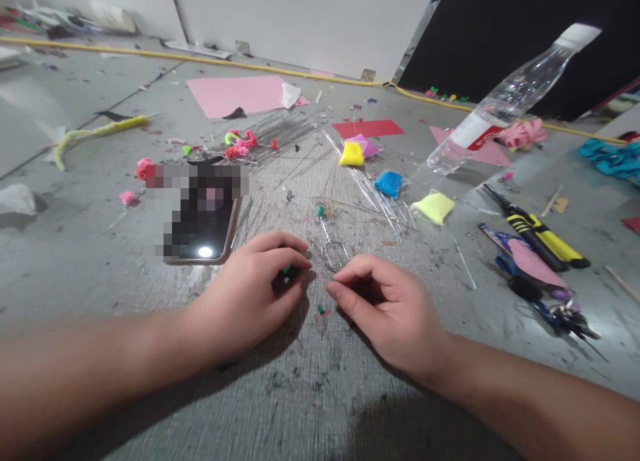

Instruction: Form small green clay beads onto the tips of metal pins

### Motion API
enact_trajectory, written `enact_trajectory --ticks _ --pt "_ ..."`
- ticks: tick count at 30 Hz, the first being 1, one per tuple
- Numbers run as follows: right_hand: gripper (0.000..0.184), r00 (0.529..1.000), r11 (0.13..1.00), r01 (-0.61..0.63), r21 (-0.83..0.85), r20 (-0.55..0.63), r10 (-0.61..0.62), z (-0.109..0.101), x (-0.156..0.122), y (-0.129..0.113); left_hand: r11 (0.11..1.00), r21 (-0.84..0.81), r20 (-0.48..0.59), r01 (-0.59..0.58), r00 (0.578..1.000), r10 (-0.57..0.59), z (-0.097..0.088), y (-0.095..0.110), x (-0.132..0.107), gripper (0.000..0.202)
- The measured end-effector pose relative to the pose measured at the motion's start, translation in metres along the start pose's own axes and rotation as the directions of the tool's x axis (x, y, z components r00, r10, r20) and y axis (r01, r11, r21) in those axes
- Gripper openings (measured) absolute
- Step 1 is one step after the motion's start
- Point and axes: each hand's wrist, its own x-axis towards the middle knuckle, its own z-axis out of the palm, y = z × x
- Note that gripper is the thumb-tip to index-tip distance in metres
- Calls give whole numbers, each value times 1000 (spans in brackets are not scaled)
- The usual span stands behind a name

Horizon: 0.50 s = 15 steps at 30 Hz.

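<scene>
My left hand (247,287) rests on the grey surface with its fingers curled in. A piece of green clay (287,269) shows in the gap between its fingers and thumb. Opposite, my right hand (387,307) pinches thumb and forefinger together; whatever is at the tips is too small to make out. Just beyond the fingertips lies a small wire piece (334,255) shaped like a racket, its loop toward my right hand and a green clay knob (320,211) at its far end. A green crumb (321,309) sits between the hands.
A phone (205,214) lies left. Thin wires (367,187) and clay packets in yellow (352,154), blue (389,184) and pale yellow (434,208) are ahead. A plastic bottle (500,107), black-and-yellow tool (540,231) and keys (570,317) are right. Pink paper (235,94) lies behind.
</scene>
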Motion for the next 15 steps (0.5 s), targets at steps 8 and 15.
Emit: enact_trajectory --ticks 8,15 --pt "19 999 998 36 -60 21 -35 -3 2 -2 994 28 -34 -102 994 103 -2 2 -3 11" --pt "8 1000 1000 11 26 -10 -10 1 -1 5 944 -172 -172 -282 952 253 -15 14 -6 20"
